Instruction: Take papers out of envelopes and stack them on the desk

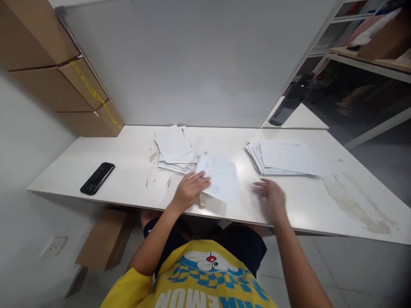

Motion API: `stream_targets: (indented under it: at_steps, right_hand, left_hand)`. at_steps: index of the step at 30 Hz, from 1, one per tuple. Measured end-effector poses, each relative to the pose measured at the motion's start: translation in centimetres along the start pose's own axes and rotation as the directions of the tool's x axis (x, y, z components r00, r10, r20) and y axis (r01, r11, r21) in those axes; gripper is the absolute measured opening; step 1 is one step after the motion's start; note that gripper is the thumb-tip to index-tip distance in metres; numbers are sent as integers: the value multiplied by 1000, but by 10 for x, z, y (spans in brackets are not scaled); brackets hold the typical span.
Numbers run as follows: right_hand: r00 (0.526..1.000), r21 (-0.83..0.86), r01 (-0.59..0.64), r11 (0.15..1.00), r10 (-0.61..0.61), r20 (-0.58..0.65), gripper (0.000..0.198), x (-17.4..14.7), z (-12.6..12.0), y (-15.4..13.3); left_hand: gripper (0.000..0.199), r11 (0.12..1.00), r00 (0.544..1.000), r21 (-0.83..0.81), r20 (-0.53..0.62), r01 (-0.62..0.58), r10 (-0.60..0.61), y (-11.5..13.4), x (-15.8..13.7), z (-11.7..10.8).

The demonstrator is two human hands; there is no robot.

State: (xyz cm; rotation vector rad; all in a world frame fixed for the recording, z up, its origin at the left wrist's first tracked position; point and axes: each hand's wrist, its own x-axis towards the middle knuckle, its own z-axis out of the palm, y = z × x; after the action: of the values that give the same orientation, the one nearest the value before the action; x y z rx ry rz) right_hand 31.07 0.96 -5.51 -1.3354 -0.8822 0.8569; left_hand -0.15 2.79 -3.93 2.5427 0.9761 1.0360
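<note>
A white printed sheet of paper [221, 177] lies at an angle in front of me, blurred. My left hand [191, 190] is at its left edge, the fingers laid over the paper and closed on that edge; the thumb is hidden. Just below that edge, a small tan piece [202, 200] shows, too little of it to name. To the right of the sheet, my right hand [271, 199] hovers apart from it, smeared by motion, fingers partly extended and holding nothing visible. An uneven pile of papers [173, 145] lies beyond my left hand, and another paper stack [285, 158] beyond my right.
A black phone-like device [97, 178] lies on the white table [128, 171] at left. Cardboard boxes [73, 85] stand in the left corner. A grey-white board [199, 64] closes off the back. The dark bottle [292, 100] stands at back right. Stains mark the tabletop.
</note>
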Motion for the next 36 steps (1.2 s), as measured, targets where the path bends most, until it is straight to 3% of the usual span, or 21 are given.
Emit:
stream_targets:
  at_steps: [2,4,7,8,10,11,12,14,16,20,24,26,28,31,33,34,36]
  right_hand:
    - [968,216,-185,959,139,210,37,-21,31,0]
    - [929,315,-299,901,199,313,40,-31,47,2]
    - [939,334,-312,889,236,249,51,-30,44,7]
    - [948,342,-305,889,248,200,55,-29,39,9]
    - [960,364,-280,888,261,102,57,-26,32,12]
    - [963,378,-266,887,261,65,57,-26,30,12]
    - [965,390,-257,884,260,47,55,-27,29,12]
    - [965,408,-257,876,255,60,50,-28,32,10]
    - [965,426,-259,867,251,78,44,-29,36,7]
    - [967,488,-249,836,245,73,34,-28,39,5]
    - [965,529,-249,811,251,69,31,-28,40,2]
    - [968,547,-237,803,246,59,29,-29,41,-1]
    - [968,569,-229,790,249,44,26,-28,42,-2]
    - [962,601,-234,764,270,32,23,-25,41,0]
    - [960,621,-239,746,279,34,20,-24,39,4]
    - [960,632,-237,737,277,37,19,-26,38,5]
    - [966,653,-215,726,254,36,15,-34,40,4]
  left_hand:
    - [39,993,993,-59,38,-106,108,26,21,8]
    - [42,981,982,-87,73,-171,177,43,38,9]
    - [47,972,969,-126,120,-200,215,40,51,-2]
    - [49,984,982,-109,108,-142,154,31,53,-9]
    - [55,993,992,-6,20,121,-121,0,54,-28]
    - [58,955,958,65,-33,288,-287,-19,55,-38]
    - [62,884,893,132,-88,450,-441,-39,55,-48]
    - [73,738,769,221,-131,638,-626,-75,53,-65]
    - [73,678,735,327,-85,658,-673,-99,50,-76]
    - [55,702,812,528,41,477,-583,-110,38,-79]
    - [54,760,878,556,107,335,-466,-101,28,-79]
    - [42,798,901,521,115,303,-418,-98,27,-82]
    - [30,824,913,457,56,336,-404,-94,28,-85]
    - [33,824,897,361,-101,435,-430,-72,29,-78]
    - [34,835,838,157,-254,528,-483,-38,26,-58]
    - [34,823,764,-54,-341,566,-548,-15,23,-43]
    - [35,726,622,-434,-381,533,-684,37,18,-6]
